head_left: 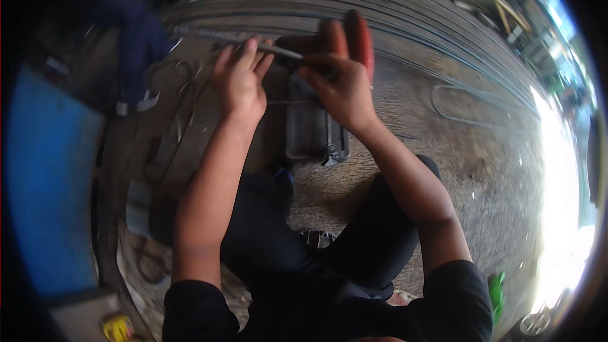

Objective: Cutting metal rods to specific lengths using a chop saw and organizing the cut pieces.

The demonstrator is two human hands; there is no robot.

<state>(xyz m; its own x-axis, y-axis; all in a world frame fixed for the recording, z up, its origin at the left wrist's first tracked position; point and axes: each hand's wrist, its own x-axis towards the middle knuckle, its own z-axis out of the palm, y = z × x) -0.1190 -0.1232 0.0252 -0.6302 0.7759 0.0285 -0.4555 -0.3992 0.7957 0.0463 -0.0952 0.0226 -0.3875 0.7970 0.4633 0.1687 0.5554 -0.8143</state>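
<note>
A thin grey metal rod (278, 51) slants across in front of me, its left part smeared by motion. My left hand (243, 83) is raised, with its fingers around the rod. At the rod's right end is my right hand (347, 88), its thumb and forefinger curled in a pinch at the tip. Just beyond that hand stands a machine with red-orange rounded guards (359, 41), blurred and partly covered by my fingers. Below my hands lies the machine's dark metal base (304, 133), with a screw-like bar (330, 142) along its right side.
Long metal rods (405, 22) lie across the far floor. A person in dark trousers (136, 44) is at the far left. A blue panel (50, 177) stands on my left. Bent wire (180, 114) lies near it, and a green item (497, 294) at lower right.
</note>
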